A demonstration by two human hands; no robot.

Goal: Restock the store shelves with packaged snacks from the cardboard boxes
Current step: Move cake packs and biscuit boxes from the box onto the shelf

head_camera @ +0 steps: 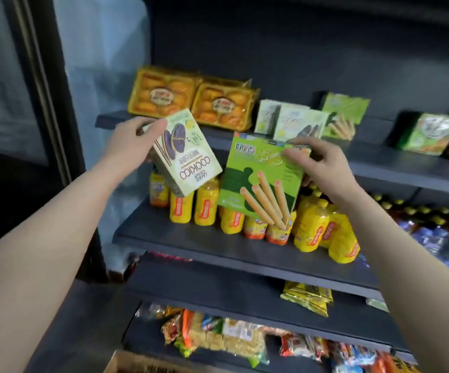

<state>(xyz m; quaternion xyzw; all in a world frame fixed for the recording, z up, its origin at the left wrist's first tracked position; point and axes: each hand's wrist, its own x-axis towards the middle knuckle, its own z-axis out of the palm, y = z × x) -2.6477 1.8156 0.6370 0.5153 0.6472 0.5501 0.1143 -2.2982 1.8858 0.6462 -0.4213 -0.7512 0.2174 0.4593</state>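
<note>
My left hand (132,142) grips a cream cookie box (188,157), held upside down and tilted, in front of the upper shelf (379,160). My right hand (317,162) holds a green box of wafer sticks (261,181) by its top right corner, also in the air before that shelf. On the shelf behind stand matching cream boxes (293,122) and a green wafer box (344,117). A corner of a cardboard box (142,363) shows at the bottom edge.
Two yellow trays of pastries (191,99) sit at the upper shelf's left. Yellow bottles (315,227) crowd the shelf below. Lower shelves hold yellow packets (309,297) and mixed snack bags (223,335). Green boxes (430,133) stand far right. A glass door (29,76) is at left.
</note>
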